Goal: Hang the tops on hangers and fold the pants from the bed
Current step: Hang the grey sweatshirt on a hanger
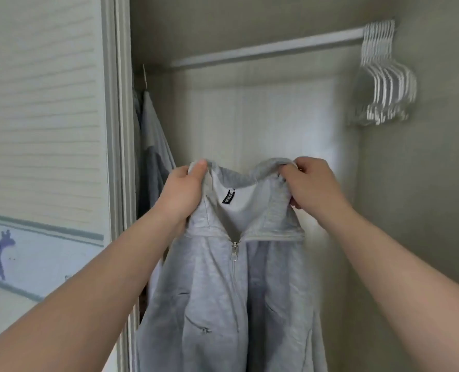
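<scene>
A light grey zip-up top [231, 291] hangs in front of me inside the closet, its zipper closed and a black label showing inside the neck. My left hand [181, 193] grips the left side of its collar, thumb on top of the fabric. My right hand [313, 186] grips the right side of the collar, fingers curled into the cloth. Several white hangers [386, 76] hang bunched at the right end of the white closet rod [266, 48], above and to the right of both hands. No hanger is visible inside the top.
A grey-and-white garment [153, 146] hangs at the closet's left side behind the door frame [118, 157]. A louvered white door [43, 103] fills the left. The rod's middle stretch is bare, with the beige closet wall at right.
</scene>
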